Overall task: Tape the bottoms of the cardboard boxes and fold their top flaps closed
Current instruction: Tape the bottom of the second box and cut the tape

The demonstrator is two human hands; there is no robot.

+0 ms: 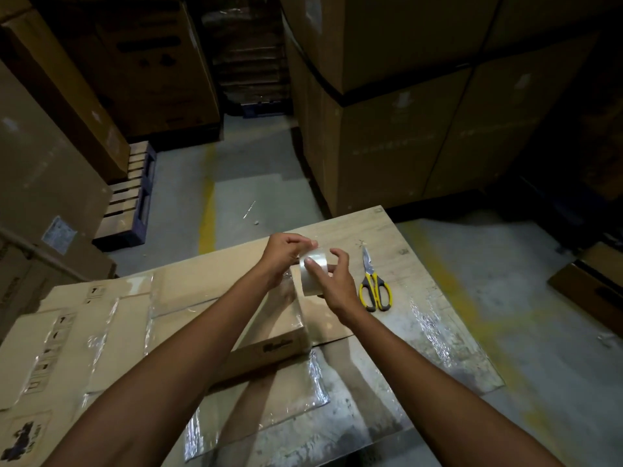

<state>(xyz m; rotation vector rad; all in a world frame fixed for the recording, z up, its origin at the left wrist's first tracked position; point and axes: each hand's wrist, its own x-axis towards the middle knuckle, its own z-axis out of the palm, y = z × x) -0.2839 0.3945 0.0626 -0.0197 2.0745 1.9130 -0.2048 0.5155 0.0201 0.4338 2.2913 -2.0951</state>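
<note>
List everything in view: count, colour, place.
tape roll: 1, clear, held over the small box
small cardboard box: 1, brown, on table under the forearms
flattened cardboard boxes: several, brown, left part of table
scissors: 1, yellow and grey handles, on table right of the hands
table: 1, pale wood grain, foreground
pallet: 1, wood and dark blue, floor at left
stacked cartons: many, brown, behind and left
left hand: 1, pinches the roll's top
right hand: 1, grips the roll

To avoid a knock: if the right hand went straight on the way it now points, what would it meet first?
Probably the left hand, which pinches the tape end just beyond the tape roll that the right hand holds. Depth is unclear from one view.
</note>
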